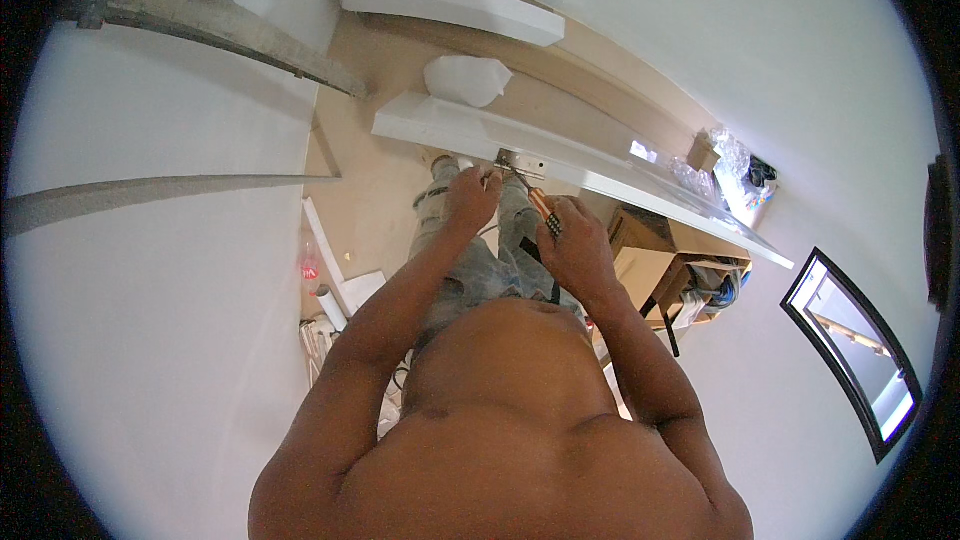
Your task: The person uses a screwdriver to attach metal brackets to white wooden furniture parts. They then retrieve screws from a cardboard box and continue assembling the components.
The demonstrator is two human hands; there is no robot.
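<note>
A white door [600, 175] stands on edge in front of me, its narrow edge bearing a metal latch plate [520, 162]. My right hand [578, 243] grips a screwdriver [540, 204] with an orange and black handle, its shaft pointing at the plate. My left hand [470, 195] is closed by the plate, fingers pinched at the door's edge; what it pinches is too small to tell.
White walls close in on both sides. Cardboard boxes [640, 250] and plastic wrap [725, 165] lie on the right, white trim pieces [330, 260] and a bottle [310, 270] on the left floor. A white bag [465, 80] sits beyond the door. A window [850, 350] is at right.
</note>
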